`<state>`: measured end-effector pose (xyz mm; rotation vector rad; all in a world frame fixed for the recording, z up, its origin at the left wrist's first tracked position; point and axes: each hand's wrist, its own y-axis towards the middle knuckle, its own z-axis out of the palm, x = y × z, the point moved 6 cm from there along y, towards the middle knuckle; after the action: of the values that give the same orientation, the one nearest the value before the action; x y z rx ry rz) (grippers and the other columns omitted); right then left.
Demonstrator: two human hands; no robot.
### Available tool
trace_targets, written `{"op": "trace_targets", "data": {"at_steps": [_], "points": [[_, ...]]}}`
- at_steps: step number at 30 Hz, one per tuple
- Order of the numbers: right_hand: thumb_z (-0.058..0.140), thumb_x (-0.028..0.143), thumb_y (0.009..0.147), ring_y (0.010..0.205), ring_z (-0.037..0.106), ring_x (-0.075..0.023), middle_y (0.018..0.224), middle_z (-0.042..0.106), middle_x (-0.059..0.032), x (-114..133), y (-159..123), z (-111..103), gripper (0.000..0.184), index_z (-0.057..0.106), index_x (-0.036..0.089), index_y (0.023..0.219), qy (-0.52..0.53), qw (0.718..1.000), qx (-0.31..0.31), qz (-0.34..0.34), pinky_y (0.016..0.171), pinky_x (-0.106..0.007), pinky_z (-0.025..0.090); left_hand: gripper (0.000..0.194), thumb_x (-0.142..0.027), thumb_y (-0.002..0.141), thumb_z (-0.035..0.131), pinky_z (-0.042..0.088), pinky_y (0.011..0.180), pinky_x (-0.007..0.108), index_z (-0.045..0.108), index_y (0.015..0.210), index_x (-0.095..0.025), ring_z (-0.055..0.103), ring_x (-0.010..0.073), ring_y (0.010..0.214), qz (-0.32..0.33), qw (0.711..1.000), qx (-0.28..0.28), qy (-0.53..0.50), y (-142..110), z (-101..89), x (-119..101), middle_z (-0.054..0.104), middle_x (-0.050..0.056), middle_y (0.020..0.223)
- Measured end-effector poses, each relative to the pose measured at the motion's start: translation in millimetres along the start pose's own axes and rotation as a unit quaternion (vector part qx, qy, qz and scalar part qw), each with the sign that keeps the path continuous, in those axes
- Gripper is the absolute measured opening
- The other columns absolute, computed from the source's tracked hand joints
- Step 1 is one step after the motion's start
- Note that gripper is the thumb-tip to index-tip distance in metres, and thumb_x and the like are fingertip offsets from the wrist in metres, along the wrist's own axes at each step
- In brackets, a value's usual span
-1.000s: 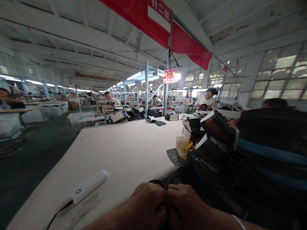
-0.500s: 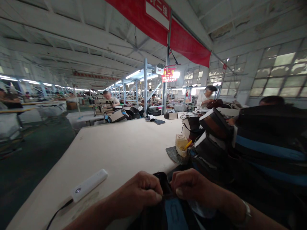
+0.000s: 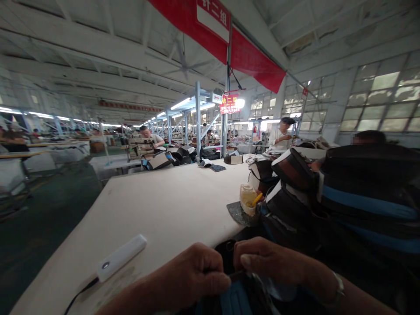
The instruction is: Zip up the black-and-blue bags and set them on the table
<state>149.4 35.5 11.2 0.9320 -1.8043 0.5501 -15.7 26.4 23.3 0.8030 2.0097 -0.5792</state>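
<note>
At the bottom of the head view my left hand (image 3: 193, 273) and my right hand (image 3: 269, 262) are both pinched on the edge of a dark piece with a blue panel (image 3: 238, 299), held just off the near edge of the long white table (image 3: 164, 205). Fingers of both hands are curled tight against the piece. A metal bracelet sits on my right wrist. Most of the piece is hidden under my hands and below the frame.
A white power bank (image 3: 121, 257) with a black cable lies on the table to my left. A tall stack of dark shoe uppers (image 3: 344, 197) fills the right side, with a yellowish container (image 3: 247, 199) beside it. Other workers sit at far tables.
My hands rose with the dark piece, showing its blue panel, then drew a little apart; the left hand has dropped slightly. The camera has drifted a bit.
</note>
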Motion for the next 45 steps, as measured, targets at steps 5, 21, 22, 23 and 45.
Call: {"op": "trace_targets", "data": {"at_steps": [5, 21, 22, 23, 45], "points": [[0.060, 0.052, 0.092, 0.068, 0.033, -0.0095, 0.073, 0.041, -0.0003, -2.1, 2.9, -0.2, 0.043, 0.054, 0.011, 0.079, 0.060, 0.997, -0.046, -0.029, 0.061, -0.024, 0.027, 0.041, -0.051, 0.094, 0.056, 0.027, 0.056, 0.022, 0.058, 0.079, -0.013, 0.032, 0.0104, 0.064, -0.003, 0.999, 0.033, -0.002, -5.6, -10.8, 0.4, 0.037, -0.003, 0.067], [0.066, 0.056, 0.084, 0.065, 0.028, -0.0090, 0.069, 0.034, 0.0004, -5.0, 13.4, 22.2, 0.049, 0.048, 0.012, 0.073, 0.160, 0.984, -0.073, -0.027, 0.059, -0.025, 0.022, 0.007, -0.019, 0.080, 0.062, 0.044, 0.076, 0.022, 0.065, 0.086, -0.016, 0.057, 0.0151, 0.084, 0.050, 0.997, -0.008, 0.065, -8.7, -12.7, -3.5, 0.064, 0.001, 0.092], [0.066, 0.057, 0.083, 0.065, 0.027, -0.0088, 0.069, 0.033, 0.0006, -4.5, 13.8, 22.7, 0.049, 0.047, 0.012, 0.072, 0.162, 0.984, -0.074, -0.025, 0.058, -0.025, 0.021, 0.006, -0.020, 0.081, 0.062, 0.045, 0.078, 0.022, 0.064, 0.086, -0.016, 0.058, 0.0159, 0.086, 0.062, 0.995, -0.004, 0.077, -9.7, -12.8, -6.0, 0.065, 0.002, 0.096], [0.066, 0.057, 0.083, 0.065, 0.027, -0.0086, 0.068, 0.033, 0.0008, -4.0, 13.9, 23.1, 0.050, 0.046, 0.013, 0.071, 0.159, 0.984, -0.075, -0.025, 0.058, -0.025, 0.021, 0.005, -0.020, 0.082, 0.061, 0.045, 0.079, 0.023, 0.062, 0.086, -0.016, 0.058, 0.0163, 0.088, 0.073, 0.994, -0.001, 0.086, -10.6, -12.9, -8.2, 0.066, 0.003, 0.099], [0.066, 0.043, 0.084, 0.065, 0.030, -0.0096, 0.069, 0.038, -0.0007, -3.4, 8.0, 13.0, 0.040, 0.046, 0.013, 0.067, 0.195, 0.974, -0.090, -0.071, 0.061, -0.026, 0.023, 0.029, -0.036, 0.094, 0.054, 0.043, 0.077, 0.023, 0.070, 0.107, -0.016, 0.056, 0.0161, 0.084, 0.051, 0.998, 0.021, 0.037, -10.0, -17.5, -10.1, 0.065, 0.004, 0.093]]}}
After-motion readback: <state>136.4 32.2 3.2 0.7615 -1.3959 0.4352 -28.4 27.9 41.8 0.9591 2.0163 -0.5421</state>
